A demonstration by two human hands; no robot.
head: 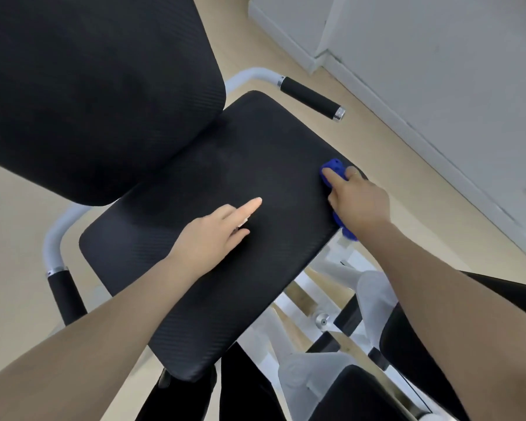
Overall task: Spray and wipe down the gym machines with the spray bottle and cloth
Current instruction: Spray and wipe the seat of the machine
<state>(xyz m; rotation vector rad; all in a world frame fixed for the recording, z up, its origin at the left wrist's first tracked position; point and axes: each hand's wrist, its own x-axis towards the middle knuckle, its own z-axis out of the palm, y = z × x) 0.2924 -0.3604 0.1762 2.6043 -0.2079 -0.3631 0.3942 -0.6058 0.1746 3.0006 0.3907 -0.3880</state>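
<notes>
Cloth (334,171), blue, is gripped under my right hand (359,202) at the seat pad (225,238) edge; my left hand (213,235) rests there, fingers loose, forefinger extended.

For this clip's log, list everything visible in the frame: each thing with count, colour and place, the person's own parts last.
seat pad: one, black, centre, under both hands
back pad: one, black, upper left
handles: two, black grips on white tubes, one beyond the seat, one at lower left
machine frame: one, white, below the seat at right
cloth: one, blue, right edge of the seat
floor: light wood
wall: white, upper right
left hand: flat on the seat, forefinger out
right hand: grips the cloth
</notes>
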